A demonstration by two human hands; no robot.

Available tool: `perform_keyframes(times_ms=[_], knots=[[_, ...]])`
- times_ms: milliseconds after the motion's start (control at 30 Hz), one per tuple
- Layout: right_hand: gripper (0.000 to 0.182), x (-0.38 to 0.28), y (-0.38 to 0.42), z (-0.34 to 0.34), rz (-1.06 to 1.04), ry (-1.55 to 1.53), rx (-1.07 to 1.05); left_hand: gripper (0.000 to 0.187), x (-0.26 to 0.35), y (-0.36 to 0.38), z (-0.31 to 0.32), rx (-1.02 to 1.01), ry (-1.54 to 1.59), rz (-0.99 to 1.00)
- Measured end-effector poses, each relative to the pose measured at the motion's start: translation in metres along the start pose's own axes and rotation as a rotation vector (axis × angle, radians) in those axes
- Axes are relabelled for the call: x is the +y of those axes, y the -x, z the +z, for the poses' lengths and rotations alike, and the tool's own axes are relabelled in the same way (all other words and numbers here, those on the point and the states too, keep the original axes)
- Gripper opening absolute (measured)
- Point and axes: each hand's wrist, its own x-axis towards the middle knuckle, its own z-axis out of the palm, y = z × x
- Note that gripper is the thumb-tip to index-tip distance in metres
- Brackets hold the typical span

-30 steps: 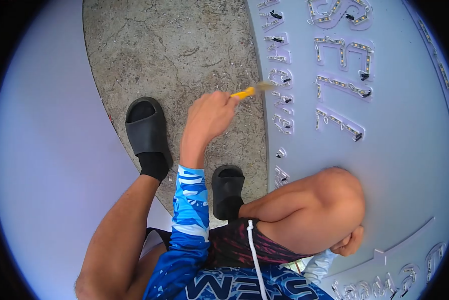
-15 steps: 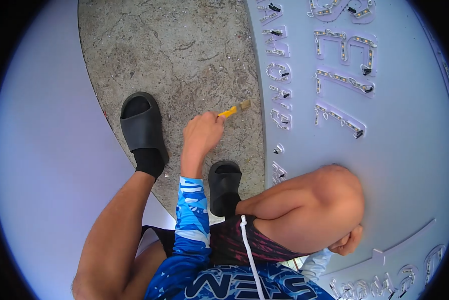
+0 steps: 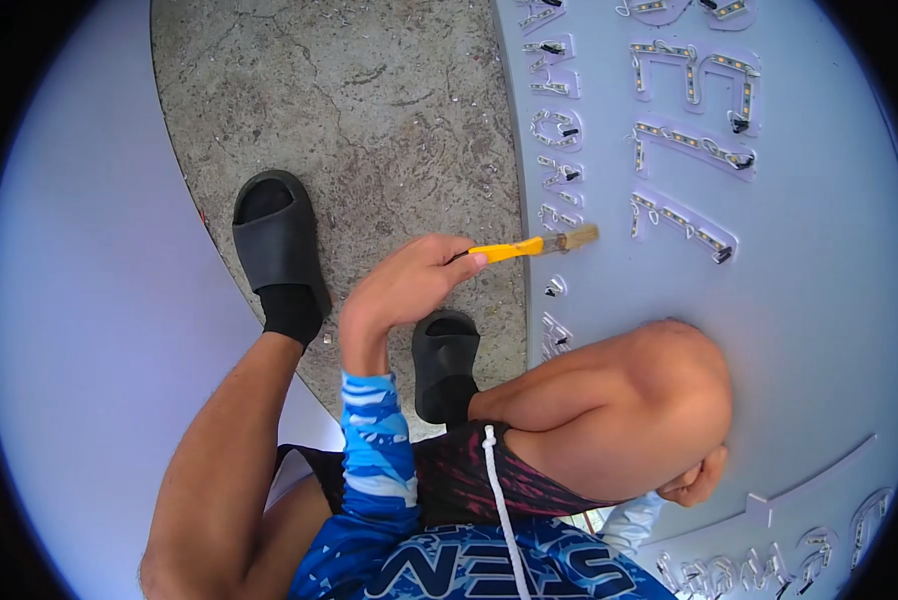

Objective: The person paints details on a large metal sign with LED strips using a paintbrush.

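Note:
My left hand [image 3: 404,288] is closed on the yellow handle of a paintbrush [image 3: 509,250], its thumb along the handle. The pale bristles reach over the grey-white sign panel [image 3: 629,290], overlapping it beside the column of small letters [image 3: 559,130]. Larger letters [image 3: 689,150] on the panel carry strips of LED modules with white wires and black ends. My right hand [image 3: 697,480] rests beside my bent right knee with its fingers curled; what they hold, if anything, is hidden.
Rough concrete floor [image 3: 399,120] lies between this panel and another pale curved panel [image 3: 79,280] on the left. My feet in black slides [image 3: 279,235] stand on the concrete. A thin raised line and more wired letters [image 3: 739,575] are at the lower right.
My left hand has swung the paintbrush to the right and slightly down, from over the concrete to over the panel's small letters. My right hand has barely moved.

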Motion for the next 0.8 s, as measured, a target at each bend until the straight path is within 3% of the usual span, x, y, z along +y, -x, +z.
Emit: perform_keyframes(times_ms=[100,167,200,233,300,367,400,467,500,567,600,667,700,800], knots=[[0.033,0.058,-0.014,-0.02,0.001,0.0,-0.024,0.036,-0.023,-0.022,0.019,0.109,-0.028,-0.09],[0.033,0.052,-0.016,-0.024,-0.002,-0.001,-0.038,0.038,-0.034,-0.026,0.027,0.314,-0.18,-0.185],[0.033,0.039,-0.005,-0.018,-0.004,-0.006,-0.045,0.038,-0.04,-0.026,0.03,0.316,-0.179,-0.188],[0.033,0.081,-0.008,-0.037,-0.005,-0.012,-0.048,0.037,-0.038,-0.023,0.031,0.287,-0.141,-0.191],[0.033,0.028,0.001,-0.034,-0.002,-0.019,-0.062,0.037,-0.027,-0.018,0.031,0.252,-0.104,-0.198],[0.033,0.078,-0.005,-0.052,-0.003,-0.024,-0.078,0.035,-0.005,-0.013,0.026,0.066,-0.136,-0.073],[0.033,0.071,0.0,-0.05,-0.006,-0.028,-0.087,0.035,-0.002,-0.01,0.024,0.066,-0.131,-0.076],[0.033,0.097,-0.011,-0.05,-0.011,-0.035,-0.104,0.035,0.0,-0.006,0.021,-0.177,0.117,0.05],[0.033,0.1,-0.015,-0.051,-0.013,-0.039,-0.11,0.035,0.0,-0.005,0.02,-0.175,0.119,0.048],[0.033,0.097,-0.011,-0.053,-0.012,-0.046,-0.117,0.038,0.001,-0.003,0.016,0.015,-0.036,0.033],[0.033,0.097,-0.012,-0.049,-0.011,-0.048,-0.119,0.038,-0.003,-0.006,0.018,0.016,-0.038,0.033],[0.033,0.055,-0.005,-0.05,-0.011,-0.05,-0.124,0.037,-0.012,-0.013,0.025,0.393,-0.169,-0.103],[0.033,0.086,-0.011,-0.054,-0.009,-0.048,-0.129,0.037,-0.012,-0.013,0.027,0.39,-0.17,-0.103],[0.032,0.089,-0.01,-0.063,-0.007,-0.053,-0.146,0.038,-0.008,-0.01,0.026,0.283,-0.223,-0.101]])
